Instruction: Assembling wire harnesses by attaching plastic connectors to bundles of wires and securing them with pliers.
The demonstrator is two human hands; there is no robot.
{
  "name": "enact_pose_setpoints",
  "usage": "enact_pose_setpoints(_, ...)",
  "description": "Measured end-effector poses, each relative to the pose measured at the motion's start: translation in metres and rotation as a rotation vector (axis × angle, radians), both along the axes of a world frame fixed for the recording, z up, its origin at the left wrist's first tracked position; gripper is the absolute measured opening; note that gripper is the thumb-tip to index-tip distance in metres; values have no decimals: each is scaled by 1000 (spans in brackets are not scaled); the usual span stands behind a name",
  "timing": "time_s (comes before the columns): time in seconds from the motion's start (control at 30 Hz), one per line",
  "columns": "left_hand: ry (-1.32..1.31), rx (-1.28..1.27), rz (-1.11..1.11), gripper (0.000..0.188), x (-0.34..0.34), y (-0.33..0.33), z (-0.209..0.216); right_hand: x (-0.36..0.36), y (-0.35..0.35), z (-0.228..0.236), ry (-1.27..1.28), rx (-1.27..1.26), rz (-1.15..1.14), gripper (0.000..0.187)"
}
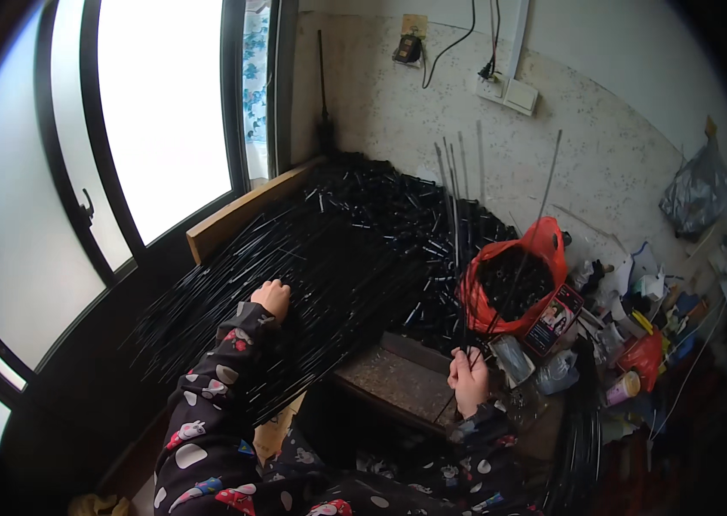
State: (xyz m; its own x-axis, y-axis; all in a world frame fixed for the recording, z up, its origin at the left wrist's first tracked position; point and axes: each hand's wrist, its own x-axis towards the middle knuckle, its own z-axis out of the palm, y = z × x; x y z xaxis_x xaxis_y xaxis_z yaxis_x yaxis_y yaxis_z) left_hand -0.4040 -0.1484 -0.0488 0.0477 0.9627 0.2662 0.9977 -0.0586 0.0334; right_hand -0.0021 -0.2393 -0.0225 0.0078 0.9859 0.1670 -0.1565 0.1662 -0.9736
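Note:
A wide heap of thin black rods (234,267) fans out below the window. My left hand (273,299) rests on this heap with its fingers curled down; whatever they grip, if anything, is hidden. Several long thin black rods (456,224) stand roughly upright in my right hand (469,381), which is closed around their lower part. Their upper ends spread apart and look blurred. Behind the rods lies a pile of short black tube-like pieces (398,198). Beyond my right hand sits a red plastic bag (475,297), open at the top, with small black pieces (514,279) inside.
A wooden board (251,211) edges the heap at the window side. Near my right hand are a brown tray-like surface (389,378), a dark printed box (555,318) and a clear plastic container (512,359). Mixed clutter and a cup (623,389) crowd the right side.

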Motion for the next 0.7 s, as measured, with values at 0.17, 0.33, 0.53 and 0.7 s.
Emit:
enact_pose_setpoints(0.17, -166, 120, 182, 14, -3, -14, 35, 16, -46, 53, 117, -153, 179, 14)
enact_pose_setpoints(0.33, -350, 506, 51, 21, 11, -1, 67, 26, -66, 48, 140, -161, 122, 14)
enact_pose_setpoints(0.53, -1865, -41, -267, 16, 148, -31, 131, 26, -62, 55, 48, -59, 119, 16)
enact_pose_setpoints(0.7, -2181, -1116, -659, 51, 251, -64, 104, 5, -57, 32, -419, 259, -84, 29)
